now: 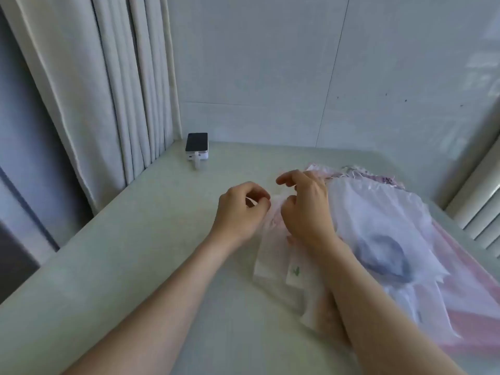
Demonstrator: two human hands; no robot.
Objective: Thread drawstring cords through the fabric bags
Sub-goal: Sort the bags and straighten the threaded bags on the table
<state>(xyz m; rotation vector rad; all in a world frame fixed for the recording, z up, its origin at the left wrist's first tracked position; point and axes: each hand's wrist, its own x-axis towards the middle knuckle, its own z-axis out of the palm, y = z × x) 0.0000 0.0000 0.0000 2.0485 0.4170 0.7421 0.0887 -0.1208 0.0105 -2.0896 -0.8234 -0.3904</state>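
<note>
A thin white fabric bag (276, 263) with a small green mark lies on the pale table (151, 239) under my right forearm. My right hand (305, 209) sits on the bag's top edge with its fingers curled, pinching the gathered fabric there. Just to the left, my left hand (240, 209) has thumb and fingers pinched together at the same edge; the cord itself is too fine and blurred to make out. A pile of white and pink bags (384, 220), one with a blue print, lies to the right.
A small black-topped white device (197, 146) stands at the table's far left corner by the grey curtain (108, 90). A white wall (297, 77) closes the back. Pink fabric (465, 288) spreads to the right edge.
</note>
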